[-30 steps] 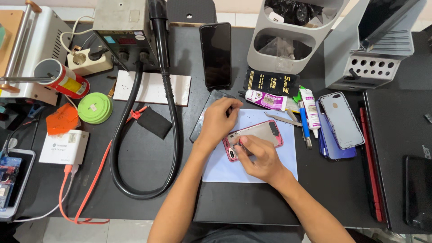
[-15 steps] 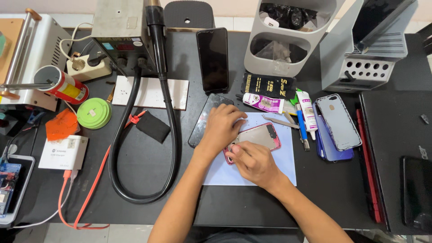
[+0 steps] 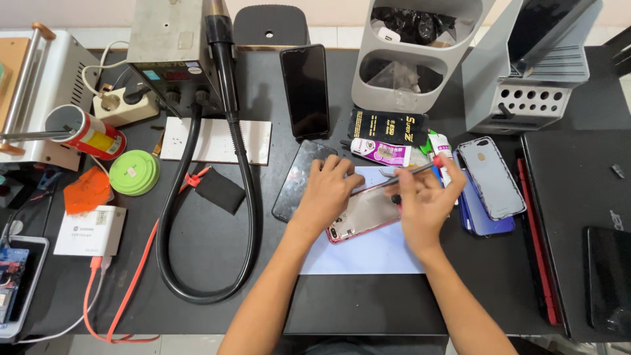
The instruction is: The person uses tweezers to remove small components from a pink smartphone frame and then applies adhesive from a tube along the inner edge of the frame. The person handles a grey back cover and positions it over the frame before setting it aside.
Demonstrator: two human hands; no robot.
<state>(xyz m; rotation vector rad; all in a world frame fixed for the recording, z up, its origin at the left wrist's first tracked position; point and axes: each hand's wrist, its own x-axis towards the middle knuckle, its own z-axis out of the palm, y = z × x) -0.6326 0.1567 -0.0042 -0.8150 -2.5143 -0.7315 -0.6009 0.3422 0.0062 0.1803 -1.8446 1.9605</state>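
**Clerk:** Fingers, right hand (image 3: pixel 424 205): pinched shut on thin metal tweezers (image 3: pixel 406 173), whose tips point left over the upper edge of the opened phone (image 3: pixel 363 212). Fingers, left hand (image 3: pixel 327 190): curled down and pressing on the phone's left end, holding it flat; they grasp nothing else.

**Checker:** Entry for the phone itself?

**Clerk:** One handset, back removed, pink-red frame, pale metal interior showing. It lies tilted on a light blue sheet (image 3: pixel 368 253), between the two hands. All further places are taken from this phone.

**Checker:** Items to its left?

**Clerk:** One dark glass panel (image 3: pixel 297 177), just beside it, partly under the left hand. Farther left, a small black pad (image 3: pixel 219 190), then a thick black hose (image 3: pixel 197 217) looping down from a grey heat station (image 3: pixel 172 36). Well to the left, a green round tin (image 3: pixel 134 172), an orange cloth (image 3: pixel 85 190) and a white box (image 3: pixel 91 231) with an orange cable.

**Checker:** Behind it?

**Clerk:** One black phone (image 3: pixel 304 90), face up and upright; a black packet (image 3: pixel 388 127); a purple-and-white tube (image 3: pixel 380 150) just behind the tweezers; a grey two-tier bin (image 3: pixel 411 98) beyond those.

**Checker:** To its right?

**Clerk:** One grey phone back cover (image 3: pixel 491 176) resting on a blue cover (image 3: pixel 483 223), near the right hand. Farther right, a closed black laptop (image 3: pixel 578 197).

**Checker:** Whether the tweezer tips touch the phone?

**Clerk:** Cannot tell.
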